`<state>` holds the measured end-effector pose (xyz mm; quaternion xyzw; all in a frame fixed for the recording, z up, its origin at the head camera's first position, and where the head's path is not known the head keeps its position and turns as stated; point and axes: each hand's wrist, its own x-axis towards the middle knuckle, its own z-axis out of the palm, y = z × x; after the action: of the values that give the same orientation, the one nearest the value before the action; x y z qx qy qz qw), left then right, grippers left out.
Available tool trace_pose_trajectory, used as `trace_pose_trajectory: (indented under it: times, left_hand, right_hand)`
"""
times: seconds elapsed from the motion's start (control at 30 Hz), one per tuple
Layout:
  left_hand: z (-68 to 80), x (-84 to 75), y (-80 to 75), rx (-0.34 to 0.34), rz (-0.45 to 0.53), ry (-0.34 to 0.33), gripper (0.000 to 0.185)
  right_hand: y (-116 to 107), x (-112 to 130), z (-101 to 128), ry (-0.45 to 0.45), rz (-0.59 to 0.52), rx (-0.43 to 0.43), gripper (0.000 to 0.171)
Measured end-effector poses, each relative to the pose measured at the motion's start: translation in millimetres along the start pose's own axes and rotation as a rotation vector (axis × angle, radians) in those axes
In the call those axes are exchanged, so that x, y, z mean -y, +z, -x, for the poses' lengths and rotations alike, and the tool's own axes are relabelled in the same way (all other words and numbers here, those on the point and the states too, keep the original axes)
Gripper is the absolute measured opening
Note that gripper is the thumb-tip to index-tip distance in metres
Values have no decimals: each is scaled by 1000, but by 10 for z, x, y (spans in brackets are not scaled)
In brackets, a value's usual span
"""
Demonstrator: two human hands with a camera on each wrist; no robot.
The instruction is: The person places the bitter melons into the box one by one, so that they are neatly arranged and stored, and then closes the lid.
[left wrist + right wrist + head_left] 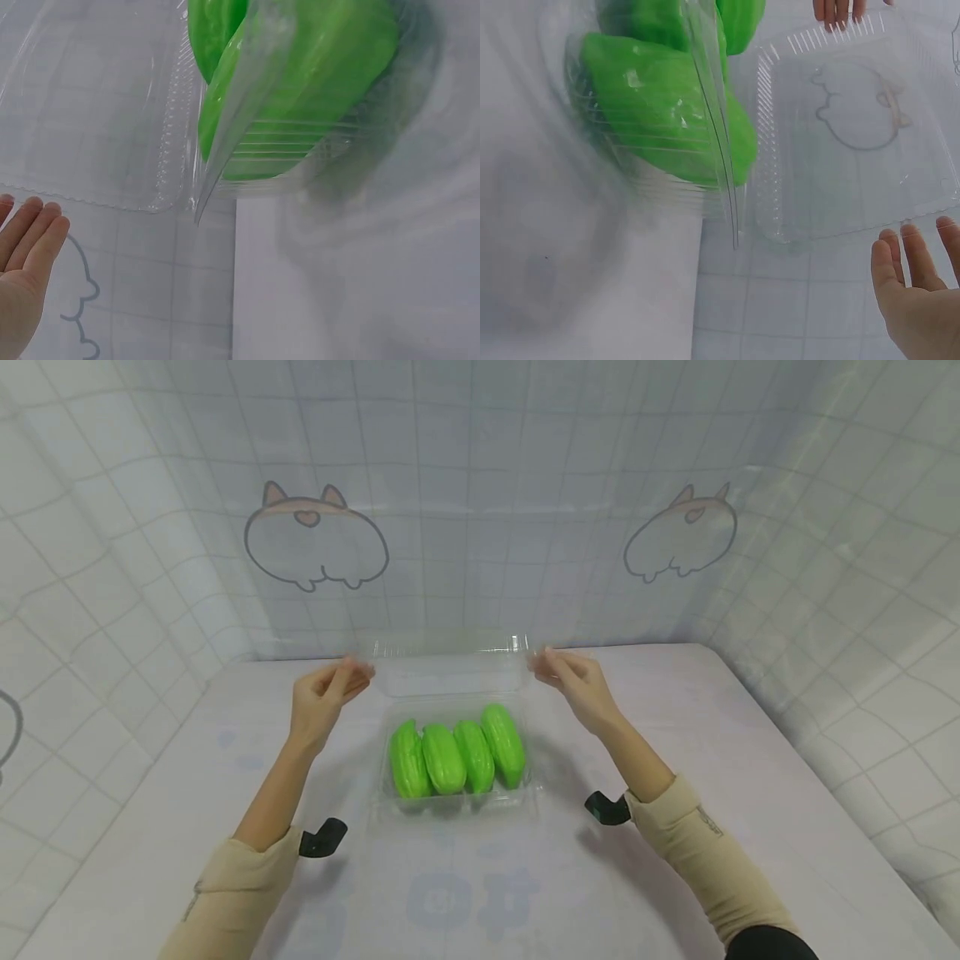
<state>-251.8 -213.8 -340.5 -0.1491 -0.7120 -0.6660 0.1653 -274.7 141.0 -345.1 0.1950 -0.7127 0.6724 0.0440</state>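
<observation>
A clear plastic hinged box [453, 807] lies in the middle of the table, holding several plump green ridged pieces [444, 758], like fruits or gourds, side by side. Its transparent lid [450, 646] stands raised at the back. My left hand [324, 697] is at the lid's left edge; in the left wrist view its straight fingers [30, 232] reach that edge. Opposite, my right hand [579, 687] is at the right edge, its slightly bent fingers [919, 255] spread by the rim in the right wrist view. I see no firm grip in either hand.
A pale cloth [442, 893] with faint prints covers the table. Grid-patterned curtains [480, 510] with cartoon animal outlines hang behind and along both sides. Dark wrist attachments [324, 838] stick out from both sleeves beside the box.
</observation>
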Motion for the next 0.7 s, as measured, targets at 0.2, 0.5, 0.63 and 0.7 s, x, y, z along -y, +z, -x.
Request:
trace_pose_trajectory:
  times: [0.2, 0.5, 0.63, 0.7]
  left_hand:
    - [93, -16, -7, 9, -13, -22, 49]
    - [246, -27, -29, 33, -40, -31, 47]
    - [296, -27, -28, 37, -20, -6, 44]
    - [321, -29, -26, 39, -13, 5, 44]
  right_hand:
    - [3, -7, 76, 5, 5, -10, 45]
    - [-1, 19, 219, 5, 29, 29, 45]
    - [-5, 32, 268, 25, 60, 47, 45]
    - [-6, 30, 286, 32, 54, 54, 44]
